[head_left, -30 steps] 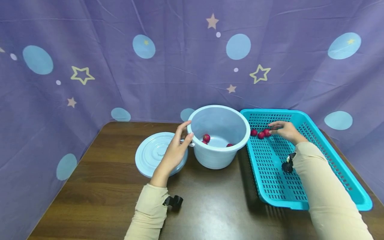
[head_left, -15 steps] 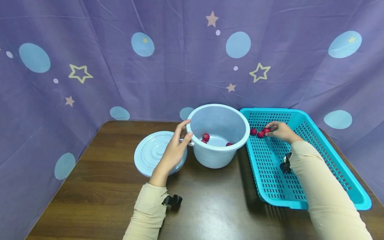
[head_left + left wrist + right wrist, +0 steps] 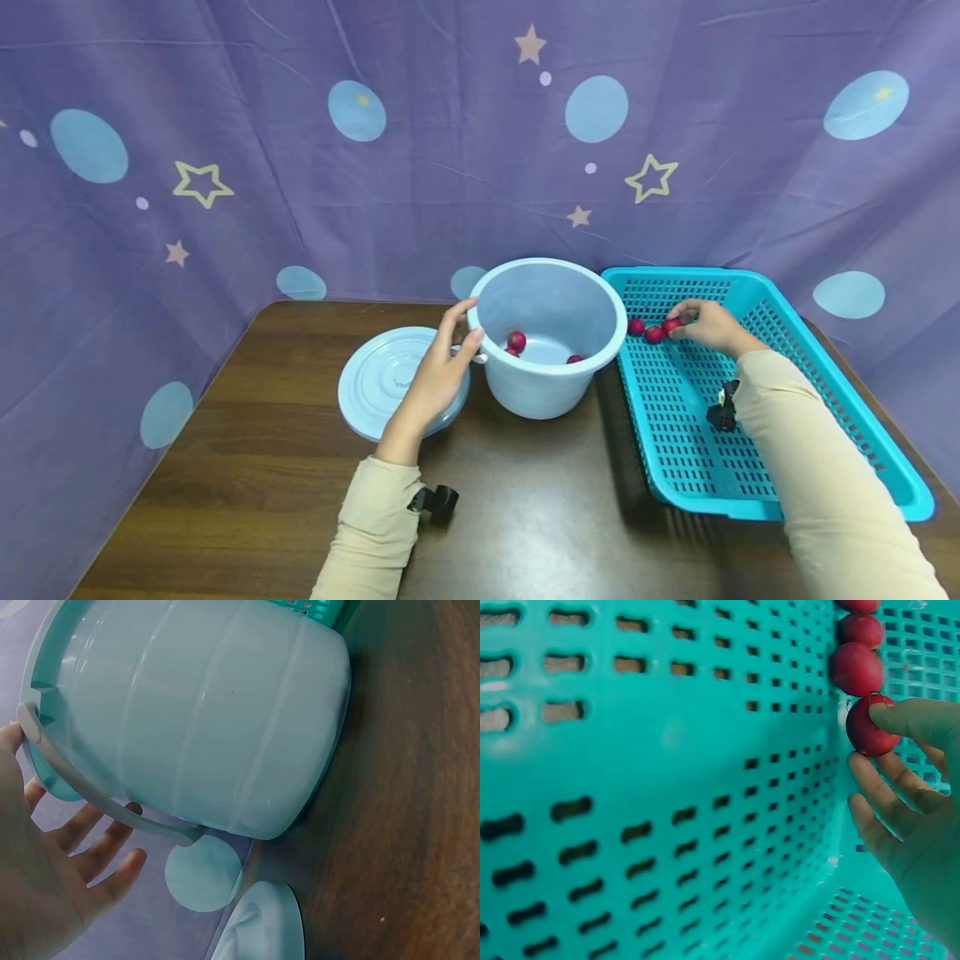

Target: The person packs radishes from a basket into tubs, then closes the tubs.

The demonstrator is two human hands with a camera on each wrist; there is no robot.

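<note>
My left hand (image 3: 438,375) grips the rim of a pale blue bucket (image 3: 536,396) at its left side, by the handle. In the left wrist view its fingers (image 3: 94,851) spread behind the handle (image 3: 90,791). Several small red round fruits (image 3: 517,341) lie at the bottom of the bucket. Over the turquoise basket (image 3: 678,492), my right hand (image 3: 711,327) pinches one red round fruit (image 3: 870,735) between thumb and fingers. A thin stem shows on it in the right wrist view. Beside it, other red fruits (image 3: 857,669) sit in a row.
A round pale blue lid (image 3: 375,387) lies on the wooden table (image 3: 247,483), left of the bucket and partly behind the left hand. The basket stands close to the bucket's right side. A purple curtain (image 3: 465,192) hangs behind the table.
My right hand's fingers have closed from a wider spread onto the red fruit at the right of the row. The left hand and bucket stay where they were.
</note>
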